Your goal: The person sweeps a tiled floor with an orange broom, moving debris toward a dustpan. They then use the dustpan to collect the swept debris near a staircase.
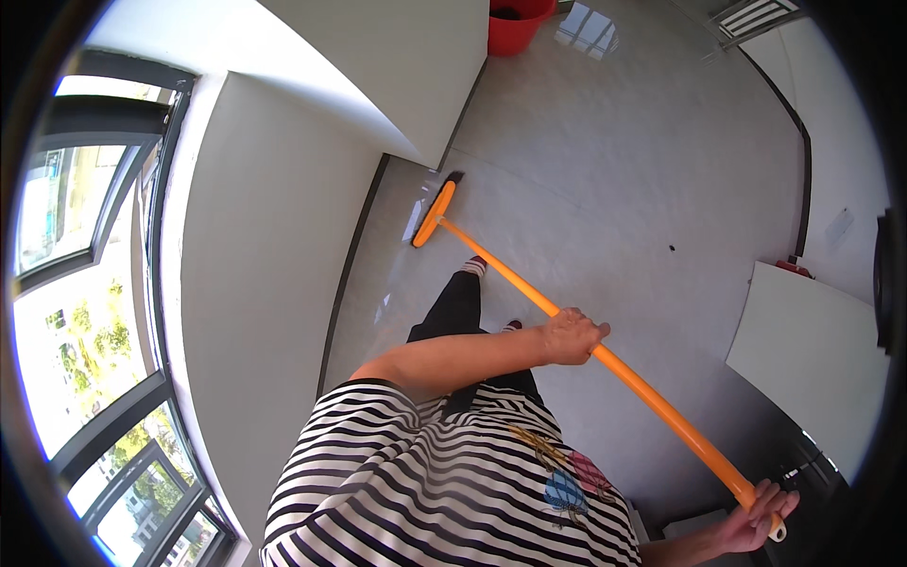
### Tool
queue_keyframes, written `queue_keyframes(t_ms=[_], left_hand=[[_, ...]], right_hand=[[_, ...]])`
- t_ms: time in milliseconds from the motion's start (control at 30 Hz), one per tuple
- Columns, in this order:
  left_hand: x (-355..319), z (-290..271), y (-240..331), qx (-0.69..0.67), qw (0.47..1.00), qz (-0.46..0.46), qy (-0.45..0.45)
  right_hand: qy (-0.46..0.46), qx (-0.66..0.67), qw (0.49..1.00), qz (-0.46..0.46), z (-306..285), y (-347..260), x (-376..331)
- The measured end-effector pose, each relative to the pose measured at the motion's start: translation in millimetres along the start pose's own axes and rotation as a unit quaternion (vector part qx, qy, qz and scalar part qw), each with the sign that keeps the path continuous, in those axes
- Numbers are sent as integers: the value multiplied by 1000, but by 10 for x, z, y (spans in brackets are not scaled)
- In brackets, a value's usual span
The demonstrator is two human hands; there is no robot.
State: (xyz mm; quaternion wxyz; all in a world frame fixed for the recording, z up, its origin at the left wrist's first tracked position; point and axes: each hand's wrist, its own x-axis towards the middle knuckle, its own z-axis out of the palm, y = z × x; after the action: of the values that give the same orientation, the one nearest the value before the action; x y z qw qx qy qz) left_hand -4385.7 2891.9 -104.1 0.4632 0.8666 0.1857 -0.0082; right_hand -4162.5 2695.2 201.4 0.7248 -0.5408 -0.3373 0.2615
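A push broom with an orange head and dark bristles (436, 214) rests on the grey floor, close to the corner of a white wall. Its long orange handle (661, 406) slants down to the right across my front. My left hand (572, 336) is wrapped round the middle of the handle, the arm reaching across my body. At the handle's upper end, by its pale hanging loop, my right hand (759, 516) grips it with fingers curled round. My feet stand on the floor just behind the broom head.
A red bucket (518, 26) stands beyond the wall corner. Windows (85, 217) line the left side, one pane tilted inward. A white panel or tabletop (803, 350) juts in on the right. A small dark speck (672, 248) lies on the floor. A metal rack (754, 19) is at the far right.
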Motion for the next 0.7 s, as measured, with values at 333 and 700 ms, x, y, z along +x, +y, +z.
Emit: queue_keyframes(t_ms=[333,700], left_hand=[[-447,269,-1206,-30,988,-150,30],[1573,-280,88,-103,977,139,120]], right_hand=[[12,-69,983,168,1061,1223,306],[-74,-188,972,-116,1032,-263,110]])
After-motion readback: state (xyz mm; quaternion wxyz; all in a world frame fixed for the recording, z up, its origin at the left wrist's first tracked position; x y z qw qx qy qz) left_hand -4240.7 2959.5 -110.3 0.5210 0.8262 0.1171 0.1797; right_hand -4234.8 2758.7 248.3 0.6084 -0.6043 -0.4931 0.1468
